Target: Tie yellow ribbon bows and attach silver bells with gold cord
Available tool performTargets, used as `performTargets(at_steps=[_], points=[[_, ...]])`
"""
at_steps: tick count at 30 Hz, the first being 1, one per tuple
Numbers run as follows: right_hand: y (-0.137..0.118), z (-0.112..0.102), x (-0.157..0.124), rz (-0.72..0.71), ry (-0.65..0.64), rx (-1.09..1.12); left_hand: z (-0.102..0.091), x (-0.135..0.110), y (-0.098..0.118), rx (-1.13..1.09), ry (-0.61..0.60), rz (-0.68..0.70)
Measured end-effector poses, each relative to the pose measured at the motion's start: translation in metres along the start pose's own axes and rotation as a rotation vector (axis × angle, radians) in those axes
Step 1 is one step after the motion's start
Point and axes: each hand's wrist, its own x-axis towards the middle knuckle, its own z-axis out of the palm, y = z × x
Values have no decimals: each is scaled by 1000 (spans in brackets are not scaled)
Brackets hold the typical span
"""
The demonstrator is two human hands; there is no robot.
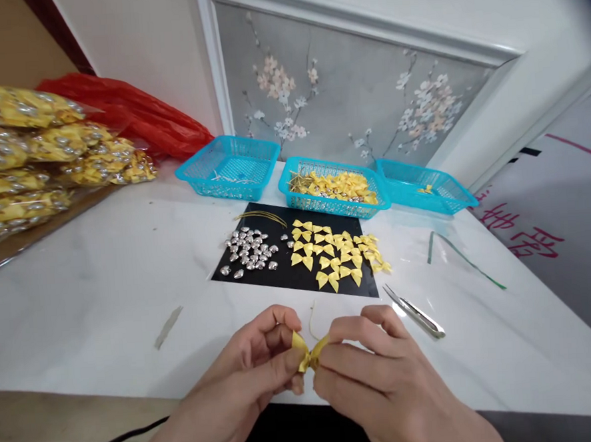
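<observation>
Near the table's front edge, my left hand (264,363) pinches one side of a yellow ribbon bow (300,344). The other side of that bow is between the fingers of my right hand (375,369), which cover much of it. A thin pale cord (312,320) rises just behind the bow. Beyond my hands lies a black mat (269,288). Silver heart-shaped beads (252,249) are heaped on its left part, and rows of yellow bows (327,264) cover its right part. Tweezers (415,312) lie to the right of my right hand.
Three blue baskets stand along the back: the left basket (213,189) has pale strips, the middle basket (335,208) bows and gold cords, the right basket (444,202) a yellow piece. Bagged bows (25,144) are piled left by red plastic (138,110). A green ribbon (465,258) lies right.
</observation>
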Motion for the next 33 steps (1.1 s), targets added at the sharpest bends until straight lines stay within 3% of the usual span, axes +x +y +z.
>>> performTargets(at_steps=[3, 6, 10, 20, 29, 33], points=[[-1, -5, -2, 67, 118, 148, -1, -1, -1, 107, -14, 83], [-5, -7, -7, 254, 278, 275, -1, -4, 0, 201, -4, 145], [-10, -3, -10, 436, 293, 326, 0, -5, 0, 232, 71, 172], [-13, 4, -1, 408, 228, 215, 0, -3, 1, 317, 40, 157], [-18, 10, 3, 331, 313, 32, -2, -1, -1, 475, 83, 235], [-17, 14, 6, 315, 295, 61, -1, -3, 2, 567, 23, 222]])
